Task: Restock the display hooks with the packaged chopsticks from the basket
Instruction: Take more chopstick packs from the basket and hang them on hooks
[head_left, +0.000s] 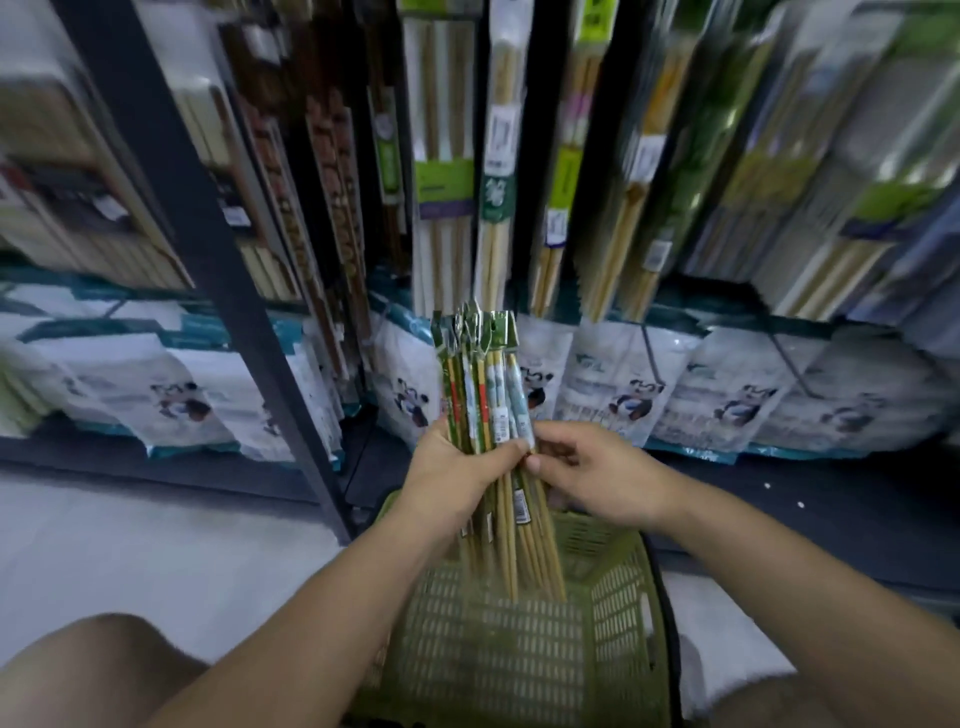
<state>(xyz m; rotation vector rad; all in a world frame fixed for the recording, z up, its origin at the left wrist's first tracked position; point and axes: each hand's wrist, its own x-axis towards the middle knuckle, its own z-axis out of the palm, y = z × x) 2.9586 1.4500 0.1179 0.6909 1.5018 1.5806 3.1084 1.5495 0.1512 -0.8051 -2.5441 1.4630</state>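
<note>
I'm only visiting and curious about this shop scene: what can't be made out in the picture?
All in the head view:
- Hooks: hidden behind the hanging packs.
- Basket bottom: hidden by the bundle and the mesh wall, so leftover packs cannot be told.
- Bundle's middle: wrapped by the left hand, pinched by the right hand.
- Label print: too small and blurred.
- Pack count in the bundle: they overlap.

Single head-worn wide-angle view, facing forward and down, close over both forearms, basket (524, 660) and shelving (171, 171).
</note>
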